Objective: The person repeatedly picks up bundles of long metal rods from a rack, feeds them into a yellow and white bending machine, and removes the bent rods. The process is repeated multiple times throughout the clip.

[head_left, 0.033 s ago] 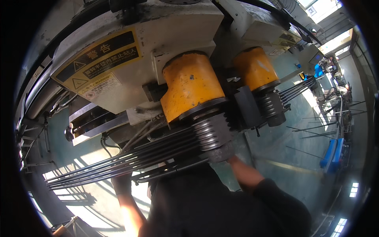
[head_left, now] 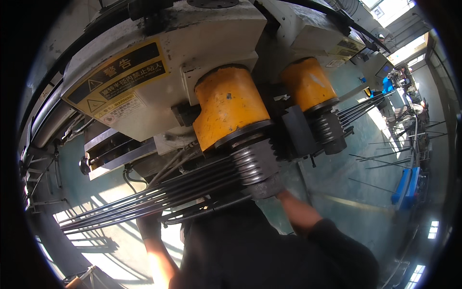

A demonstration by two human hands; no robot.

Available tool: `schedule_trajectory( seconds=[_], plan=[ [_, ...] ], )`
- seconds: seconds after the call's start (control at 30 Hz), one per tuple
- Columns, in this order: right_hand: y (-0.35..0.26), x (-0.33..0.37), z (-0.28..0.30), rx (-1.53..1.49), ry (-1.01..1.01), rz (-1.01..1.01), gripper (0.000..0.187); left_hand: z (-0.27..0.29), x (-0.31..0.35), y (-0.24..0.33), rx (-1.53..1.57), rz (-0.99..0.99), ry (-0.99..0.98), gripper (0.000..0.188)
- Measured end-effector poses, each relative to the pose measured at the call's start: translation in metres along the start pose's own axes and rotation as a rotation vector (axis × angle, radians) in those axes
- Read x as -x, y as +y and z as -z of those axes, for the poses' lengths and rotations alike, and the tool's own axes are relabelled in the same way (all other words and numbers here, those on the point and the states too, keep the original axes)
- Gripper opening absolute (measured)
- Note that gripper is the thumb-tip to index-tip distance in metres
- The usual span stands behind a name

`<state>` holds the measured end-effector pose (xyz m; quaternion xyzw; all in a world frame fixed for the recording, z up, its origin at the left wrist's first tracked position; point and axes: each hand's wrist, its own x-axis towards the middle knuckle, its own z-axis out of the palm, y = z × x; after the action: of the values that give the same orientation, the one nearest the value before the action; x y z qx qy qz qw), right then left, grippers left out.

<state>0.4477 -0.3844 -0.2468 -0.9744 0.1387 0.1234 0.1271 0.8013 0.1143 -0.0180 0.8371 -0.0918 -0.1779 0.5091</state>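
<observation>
A bundle of several long dark metal rods [head_left: 192, 190] runs from lower left into a bending machine. There it passes behind a ribbed metal die [head_left: 248, 166] under an orange cylinder [head_left: 230, 106]. My left hand [head_left: 149, 225] is below the rods, dark in glove or shadow, its fingers hidden by them. A thin spring-like rod [head_left: 211, 210] slants just under the bundle. My right forearm [head_left: 301, 212] reaches up to the die's lower end, which hides my right hand. Whether either hand grips anything cannot be seen.
A second orange cylinder [head_left: 309, 84] with its own ribbed die [head_left: 328, 130] stands to the right. The machine's pale housing [head_left: 211, 38] with a yellow warning label [head_left: 120, 72] fills the top. Loose rods [head_left: 385, 161] and a blue stand [head_left: 406, 185] are farther right.
The machine sits slightly farther left in view. The rods' left ends appear a little lower and to the right. My arms have barely moved.
</observation>
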Motion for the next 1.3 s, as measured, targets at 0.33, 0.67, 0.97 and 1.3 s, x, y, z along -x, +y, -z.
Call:
schedule_trajectory(
  seconds=[0.33,0.67,0.97,1.3],
  plan=[
    [-0.109,0.047,0.143,-0.926,0.393,-0.854,0.034,0.016,0.004,0.051,-0.207,-0.056,-0.123,0.033],
    [-0.175,0.040,0.345,-1.619,1.279,-0.363,0.043,0.013,0.034,0.111,-0.817,-0.521,0.175,0.049],
    [-0.156,-0.016,0.381,-2.046,1.263,-0.387,0.028,0.065,0.043,0.130,0.665,-0.270,0.239,0.034],
    [-0.152,-0.002,0.388,-2.017,1.138,-0.360,0.031,0.136,0.017,0.217,0.188,-0.552,0.326,0.042]
  ],
)
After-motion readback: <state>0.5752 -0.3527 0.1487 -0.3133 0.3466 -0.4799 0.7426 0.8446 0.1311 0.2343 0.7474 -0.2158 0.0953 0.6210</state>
